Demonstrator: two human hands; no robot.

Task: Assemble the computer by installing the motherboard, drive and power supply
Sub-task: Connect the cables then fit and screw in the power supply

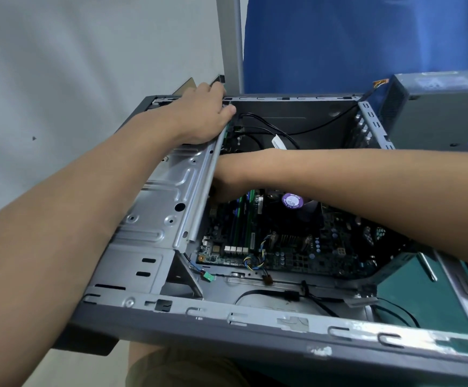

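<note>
An open grey computer case [255,333] lies on its side in front of me. The motherboard [291,241] sits flat inside it, with a fan bearing a purple sticker [292,201]. A silver drive cage [168,208] is tilted up at the case's left. My left hand [205,113] grips the far top end of that cage. My right hand [224,185] reaches under the cage's edge; its fingers are hidden behind the metal. The grey power supply [434,107] stands outside the case at the back right.
Black cables [283,132] run across the far inner wall of the case. Coloured wires [255,261] lie at the motherboard's near edge. A green mat [423,291] shows at the right. A white wall is at the left, a blue panel behind.
</note>
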